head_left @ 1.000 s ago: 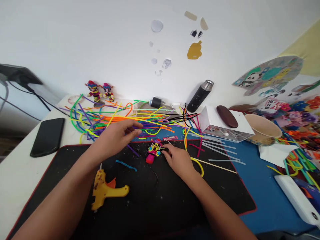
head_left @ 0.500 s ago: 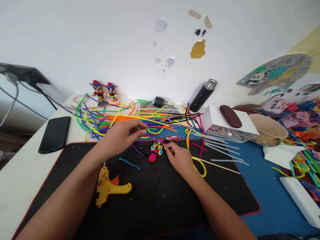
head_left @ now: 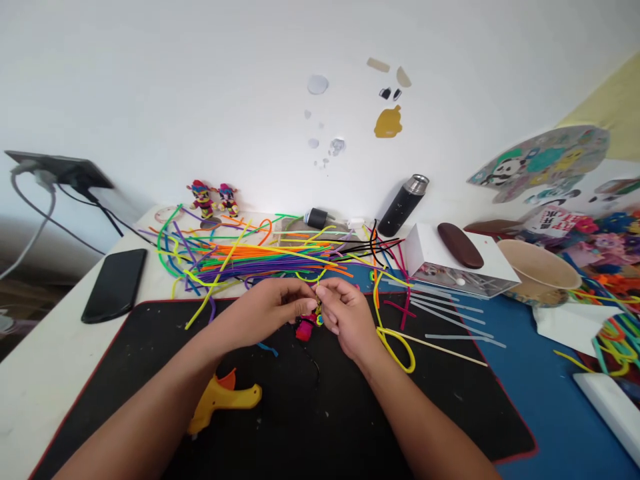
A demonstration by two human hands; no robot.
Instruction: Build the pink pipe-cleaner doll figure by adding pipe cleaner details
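Note:
Above the black mat my left hand (head_left: 273, 308) and my right hand (head_left: 351, 319) meet, thumbs and forefingers pinched together. Whatever is between their fingertips is too small to make out; a yellowish bit shows there. Just below the fingertips lies a small pipe-cleaner figure (head_left: 305, 329), its pink end visible and the rest mostly covered by my hands. A yellow glue gun (head_left: 227, 397) lies under my left forearm, partly hidden. The end of a blue twisted pipe cleaner (head_left: 269, 349) pokes out below my left wrist.
Many coloured pipe cleaners (head_left: 270, 257) lie piled behind the mat (head_left: 350, 413). Two finished figures (head_left: 203, 199) stand by the wall. Further right are a black flask (head_left: 404, 205), a white box (head_left: 417, 250), translucent glue sticks (head_left: 453, 313) and a wooden stick (head_left: 440, 347). A phone (head_left: 114, 285) lies left.
My left hand has come down and right to meet my right hand over the figure, covering most of it. My right hand has turned inward. The camera view has tilted slightly up.

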